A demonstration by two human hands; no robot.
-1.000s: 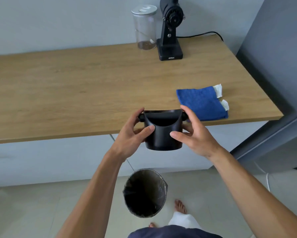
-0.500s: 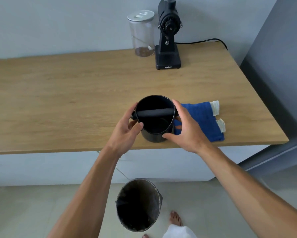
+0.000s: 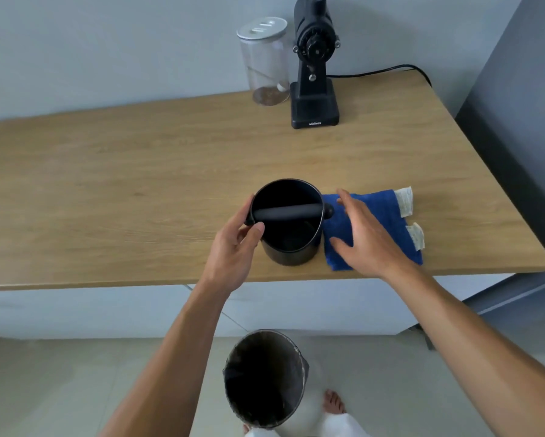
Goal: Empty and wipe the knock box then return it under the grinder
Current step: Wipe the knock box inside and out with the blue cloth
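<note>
Box [image 3: 288, 227], upright near the table [image 3: 107, 184] edge, is steadied by the left hand [image 3: 233, 247] with fingers curled on its wall, while the right hand [image 3: 364, 236] is spread open over the cloth [image 3: 381, 209], apparently to be gathered next for wiping.

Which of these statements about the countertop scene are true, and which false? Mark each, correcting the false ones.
1. The knock box stands upright on the counter. True.
2. The right hand grips the knock box. False: it is open over the blue cloth.
3. The left hand is at the knock box's side. True.
4. The bin sits on the counter. False: it is on the floor.
</note>
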